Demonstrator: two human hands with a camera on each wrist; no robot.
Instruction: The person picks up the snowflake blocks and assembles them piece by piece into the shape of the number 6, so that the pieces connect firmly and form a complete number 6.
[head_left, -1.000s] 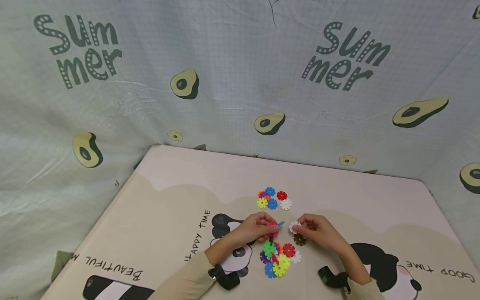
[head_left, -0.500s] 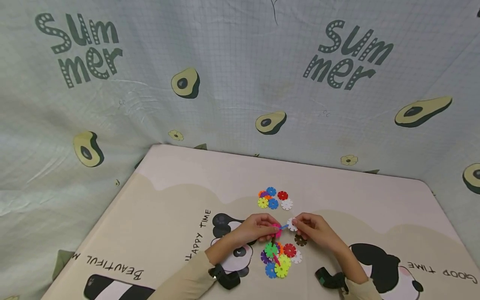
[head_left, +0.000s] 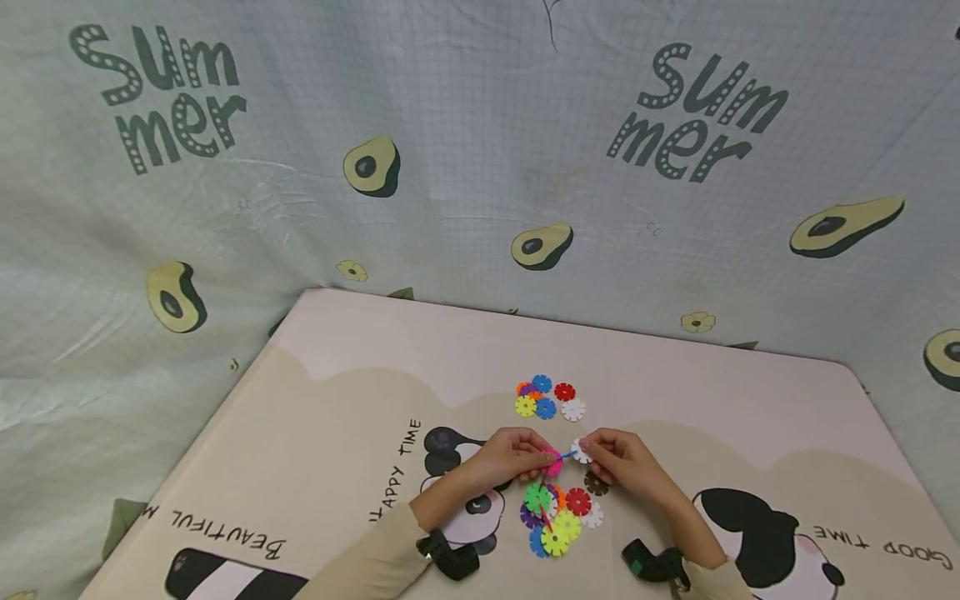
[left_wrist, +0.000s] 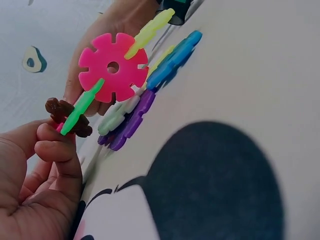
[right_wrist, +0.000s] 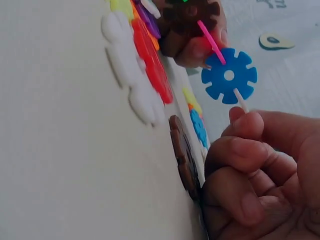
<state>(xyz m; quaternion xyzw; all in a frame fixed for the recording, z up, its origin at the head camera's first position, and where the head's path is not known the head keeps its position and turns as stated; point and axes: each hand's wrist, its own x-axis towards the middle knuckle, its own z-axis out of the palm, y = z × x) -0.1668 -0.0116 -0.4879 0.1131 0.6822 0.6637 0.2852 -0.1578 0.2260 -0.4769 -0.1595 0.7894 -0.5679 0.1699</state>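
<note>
My left hand pinches a pink notched plastic disc in a chain of interlocking discs. From it hang a brown disc, a green disc, another pink disc and a yellow disc. On the other side of the held pink disc, a blue disc sticks out toward my right hand. Thumb and forefinger of the right hand pinch a white disc, its edge at a notch of the blue one. The left fingers partly cover the held pink disc.
Below the hands lies a loose group with a red disc, a white disc and several others. A brown disc rests under the right hand. Farther back are more discs, including a red one. A patterned cloth covers the table.
My right hand has moved left with the white disc, bringing it from apart up against the blue disc. The left hand stays nearly in place, still pinching the pink disc.
</note>
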